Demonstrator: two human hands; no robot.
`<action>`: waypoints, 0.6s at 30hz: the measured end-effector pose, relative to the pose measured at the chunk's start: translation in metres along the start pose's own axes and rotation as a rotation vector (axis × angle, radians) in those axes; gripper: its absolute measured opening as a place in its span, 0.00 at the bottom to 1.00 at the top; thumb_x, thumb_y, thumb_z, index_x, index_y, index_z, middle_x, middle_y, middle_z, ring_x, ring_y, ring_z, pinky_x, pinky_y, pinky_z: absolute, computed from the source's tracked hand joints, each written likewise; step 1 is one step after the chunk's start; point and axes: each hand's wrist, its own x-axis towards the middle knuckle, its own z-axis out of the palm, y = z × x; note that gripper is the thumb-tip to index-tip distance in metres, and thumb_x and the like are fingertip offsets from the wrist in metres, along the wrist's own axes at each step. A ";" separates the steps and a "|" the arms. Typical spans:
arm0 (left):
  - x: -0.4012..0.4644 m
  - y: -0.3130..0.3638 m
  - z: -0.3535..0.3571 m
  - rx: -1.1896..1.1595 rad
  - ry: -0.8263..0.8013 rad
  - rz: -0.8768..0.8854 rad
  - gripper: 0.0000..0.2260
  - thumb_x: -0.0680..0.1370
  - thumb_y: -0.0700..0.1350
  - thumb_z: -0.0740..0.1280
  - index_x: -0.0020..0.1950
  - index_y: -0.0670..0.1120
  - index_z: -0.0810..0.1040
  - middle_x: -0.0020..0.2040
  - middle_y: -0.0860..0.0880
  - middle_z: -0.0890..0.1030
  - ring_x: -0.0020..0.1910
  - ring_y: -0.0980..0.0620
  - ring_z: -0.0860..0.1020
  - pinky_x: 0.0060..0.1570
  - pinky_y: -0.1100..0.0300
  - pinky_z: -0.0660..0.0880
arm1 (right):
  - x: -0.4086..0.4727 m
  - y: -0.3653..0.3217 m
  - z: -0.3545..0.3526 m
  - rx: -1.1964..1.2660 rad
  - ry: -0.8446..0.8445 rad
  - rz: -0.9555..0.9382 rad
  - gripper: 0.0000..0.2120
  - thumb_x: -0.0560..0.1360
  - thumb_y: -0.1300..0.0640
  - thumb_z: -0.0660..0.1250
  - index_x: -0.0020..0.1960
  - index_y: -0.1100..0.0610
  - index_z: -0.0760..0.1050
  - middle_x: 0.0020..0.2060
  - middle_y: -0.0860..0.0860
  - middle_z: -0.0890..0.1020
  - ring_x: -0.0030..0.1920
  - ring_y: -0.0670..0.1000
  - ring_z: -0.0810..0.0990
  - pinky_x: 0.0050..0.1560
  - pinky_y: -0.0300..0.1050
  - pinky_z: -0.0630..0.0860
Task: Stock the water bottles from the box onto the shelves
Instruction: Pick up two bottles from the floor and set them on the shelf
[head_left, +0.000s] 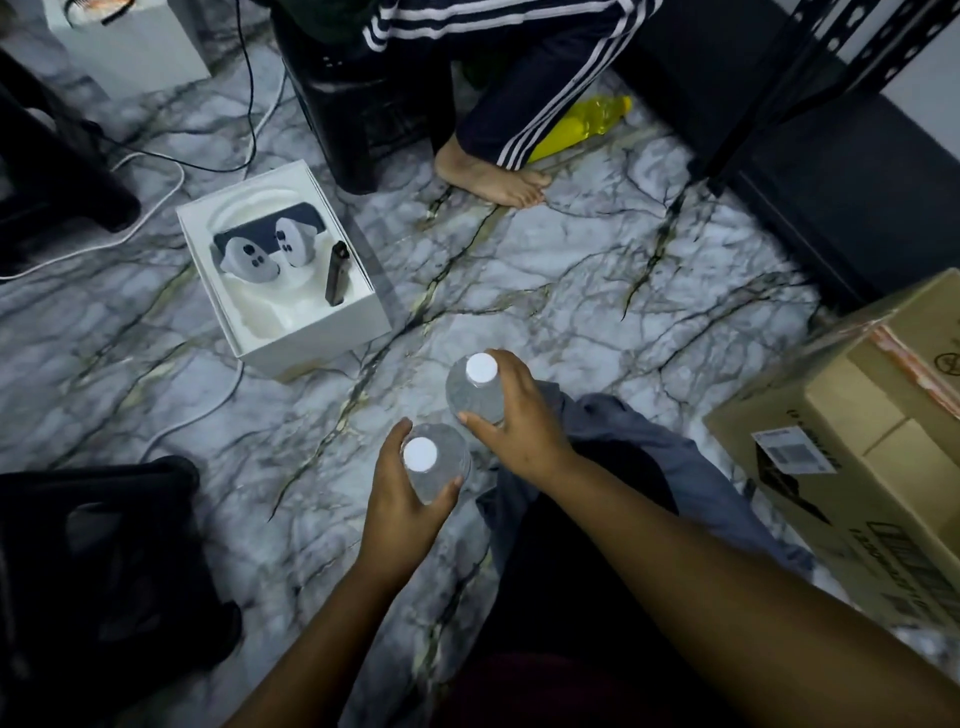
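Over the marble floor (597, 291), your left hand (402, 499) and right hand (511, 415) each wrap fingers around a clear bottle (441, 460) just below its white cap (481, 368), so the slick plastic could slip and drop.

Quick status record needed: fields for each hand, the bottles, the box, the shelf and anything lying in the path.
left hand: grips nearer water bottle, white cap up
right hand: grips farther water bottle, white cap up
cardboard box: on floor, right of the hands, contents not visible
shelf frame: dark metal, upper right
path: open white box at left; yellow bottle and another person's bare foot ahead
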 end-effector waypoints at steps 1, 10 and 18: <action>0.000 -0.002 0.002 0.001 0.004 -0.003 0.38 0.73 0.46 0.74 0.77 0.47 0.57 0.72 0.57 0.62 0.72 0.58 0.63 0.68 0.62 0.63 | 0.001 0.001 0.002 0.005 0.013 -0.004 0.36 0.74 0.49 0.72 0.75 0.57 0.59 0.74 0.54 0.63 0.74 0.52 0.62 0.71 0.41 0.61; 0.022 -0.011 0.013 0.008 0.036 0.075 0.36 0.70 0.52 0.75 0.72 0.47 0.62 0.67 0.55 0.65 0.67 0.59 0.65 0.64 0.70 0.62 | 0.011 0.015 0.007 0.033 0.072 -0.071 0.35 0.74 0.49 0.72 0.75 0.57 0.60 0.75 0.53 0.63 0.75 0.49 0.59 0.70 0.34 0.57; 0.036 -0.010 0.015 -0.085 0.122 0.041 0.36 0.70 0.51 0.76 0.73 0.50 0.63 0.68 0.57 0.68 0.67 0.61 0.68 0.61 0.72 0.66 | 0.027 0.020 0.007 0.055 0.030 -0.131 0.37 0.75 0.50 0.71 0.77 0.58 0.57 0.76 0.53 0.60 0.72 0.39 0.54 0.68 0.22 0.48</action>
